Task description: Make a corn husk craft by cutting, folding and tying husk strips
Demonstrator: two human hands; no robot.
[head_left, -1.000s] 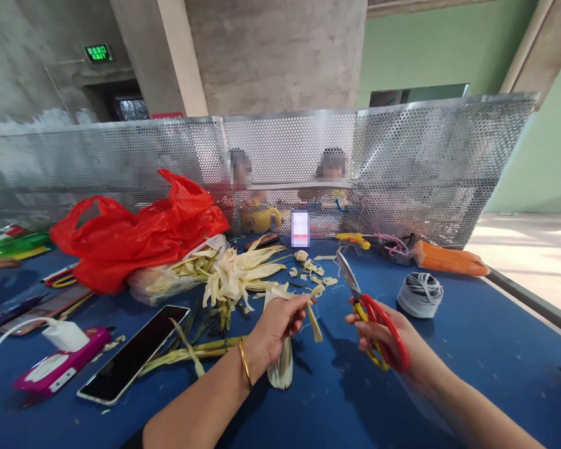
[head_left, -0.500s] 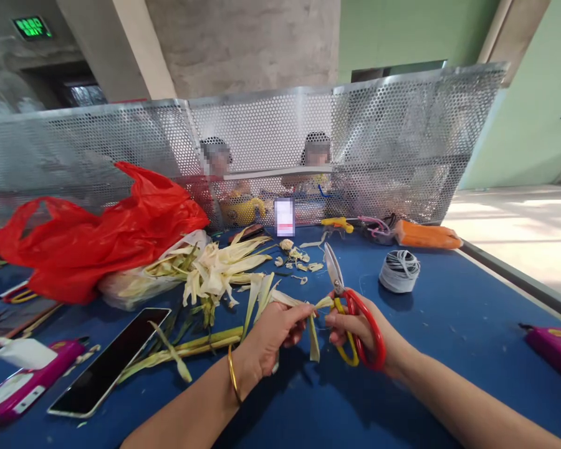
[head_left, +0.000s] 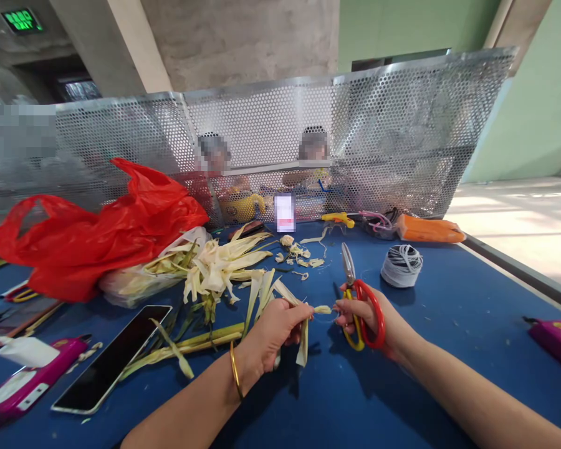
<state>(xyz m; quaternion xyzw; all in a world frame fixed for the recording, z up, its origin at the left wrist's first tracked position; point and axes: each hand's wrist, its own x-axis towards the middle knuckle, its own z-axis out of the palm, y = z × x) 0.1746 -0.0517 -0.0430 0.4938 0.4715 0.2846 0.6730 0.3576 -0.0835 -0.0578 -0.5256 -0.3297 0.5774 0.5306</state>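
Note:
My left hand (head_left: 277, 325) is closed in a pinch on pale corn husk (head_left: 302, 349); one strip hangs below the fingers and a short bundled end points right. My right hand (head_left: 378, 321) holds scissors (head_left: 349, 268) with red and yellow handles, blades pointing up and away. Its thumb and finger are pinched together just right of the husk end. A thin thread seems to run between the two, though it is too fine to be sure. A pile of corn husks (head_left: 222, 259) lies beyond my left hand.
A ball of grey-white string (head_left: 401, 267) sits at the right. On the left are a red plastic bag (head_left: 103, 243), a black phone (head_left: 115, 358) and a magenta device (head_left: 37, 374). A perforated metal screen (head_left: 262, 125) closes the back, with two people behind it.
My right hand with the scissors has drawn right, away from the husk in my left hand. The husk's short end now shows free between the hands.

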